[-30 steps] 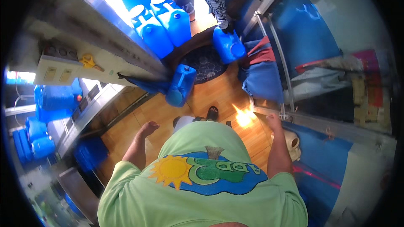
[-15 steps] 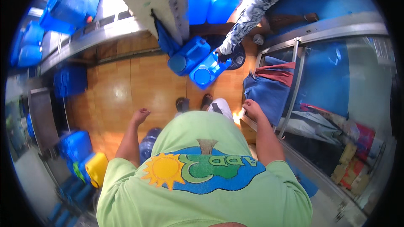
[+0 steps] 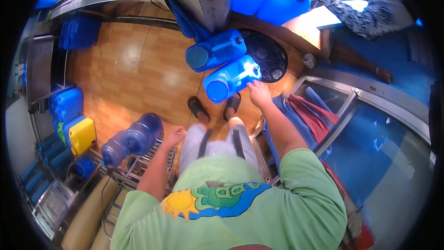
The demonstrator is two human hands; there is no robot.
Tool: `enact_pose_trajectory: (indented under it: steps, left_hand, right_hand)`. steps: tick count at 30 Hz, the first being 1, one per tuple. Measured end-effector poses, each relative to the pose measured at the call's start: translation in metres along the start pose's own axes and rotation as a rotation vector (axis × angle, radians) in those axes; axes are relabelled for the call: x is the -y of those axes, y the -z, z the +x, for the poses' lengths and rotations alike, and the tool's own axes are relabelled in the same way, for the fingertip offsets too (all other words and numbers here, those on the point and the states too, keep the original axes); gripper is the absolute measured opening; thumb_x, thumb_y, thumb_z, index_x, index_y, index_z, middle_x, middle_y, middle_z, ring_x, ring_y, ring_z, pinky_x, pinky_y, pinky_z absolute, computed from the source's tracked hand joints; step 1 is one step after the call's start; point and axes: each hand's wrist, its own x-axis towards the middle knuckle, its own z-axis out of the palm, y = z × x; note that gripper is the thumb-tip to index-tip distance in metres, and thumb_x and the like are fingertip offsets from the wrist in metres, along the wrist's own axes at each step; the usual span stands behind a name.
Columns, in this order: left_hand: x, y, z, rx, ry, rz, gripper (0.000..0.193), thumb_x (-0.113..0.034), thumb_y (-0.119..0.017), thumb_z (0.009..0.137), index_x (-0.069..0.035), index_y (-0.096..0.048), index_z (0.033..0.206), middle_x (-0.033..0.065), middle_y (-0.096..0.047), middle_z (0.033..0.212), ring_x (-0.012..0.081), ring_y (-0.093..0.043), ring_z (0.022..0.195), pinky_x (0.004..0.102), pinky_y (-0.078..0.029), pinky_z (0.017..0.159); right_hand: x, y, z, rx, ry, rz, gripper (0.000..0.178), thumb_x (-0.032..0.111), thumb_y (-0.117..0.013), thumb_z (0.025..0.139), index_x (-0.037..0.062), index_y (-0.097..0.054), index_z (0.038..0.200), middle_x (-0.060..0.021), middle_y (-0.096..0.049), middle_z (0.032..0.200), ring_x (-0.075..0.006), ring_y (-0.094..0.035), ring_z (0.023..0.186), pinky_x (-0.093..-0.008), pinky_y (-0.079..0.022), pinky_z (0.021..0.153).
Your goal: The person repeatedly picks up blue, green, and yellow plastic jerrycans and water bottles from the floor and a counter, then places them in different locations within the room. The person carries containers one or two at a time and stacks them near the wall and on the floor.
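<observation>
A blue jerry can [image 3: 231, 78] lies tilted across the wooden floor in front of my feet. My right hand [image 3: 259, 93] reaches to its capped end; the fingers are stretched and hold nothing, and I cannot tell if they touch the can. Beside it, against the pillar, rests a second blue jerry can [image 3: 210, 51]. My left hand [image 3: 175, 136] hangs by my left thigh, its fingers smeared by motion. Large clear-blue water bottles [image 3: 138, 134] lie on a metal rack near that hand.
Another person's patterned sleeve [image 3: 342, 11] is beyond the doorway, near more blue containers [image 3: 273, 0]. A dark round mat [image 3: 268, 60] lies behind the cans. Folded cloths [image 3: 314, 120] hang over a rail at right. A yellow jerry can [image 3: 82, 135] stands at left.
The other person's hand has let go of the near jerry can and drawn back up and right. My right hand has moved forward to that can. My view has shifted, showing my legs and the bottles.
</observation>
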Motion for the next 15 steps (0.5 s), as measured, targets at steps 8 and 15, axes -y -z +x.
enact_pose_trajectory:
  steps: [8, 15]
  left_hand:
    - [-0.1, -0.108, 0.103, 0.16, -0.154, -0.296, 0.049, -0.04, -0.064, 0.09, -0.001, -0.06, 0.119, 0.009, -0.067, 0.104, 0.0156, -0.062, 0.093, 0.0315, -0.05, 0.083]
    - [-0.137, -0.124, 0.163, 0.173, 0.147, -1.735, 0.072, -0.071, -0.044, 0.088, -0.012, -0.052, 0.128, 0.0118, -0.055, 0.132, 0.0289, -0.053, 0.12, 0.0428, -0.044, 0.1]
  right_hand:
    - [0.013, -0.077, 0.127, 0.261, 0.09, -0.251, 0.025, 0.02, -0.05, 0.087, 0.0148, -0.066, 0.105, -0.0094, -0.065, 0.099, -0.0281, -0.061, 0.102, -0.047, -0.038, 0.101]
    - [0.136, -0.064, 0.083, 0.08, 0.403, -0.068, 0.02, 0.023, -0.055, 0.085, 0.0141, -0.069, 0.096, -0.0116, -0.069, 0.093, -0.0304, -0.066, 0.091, -0.0509, -0.036, 0.104]
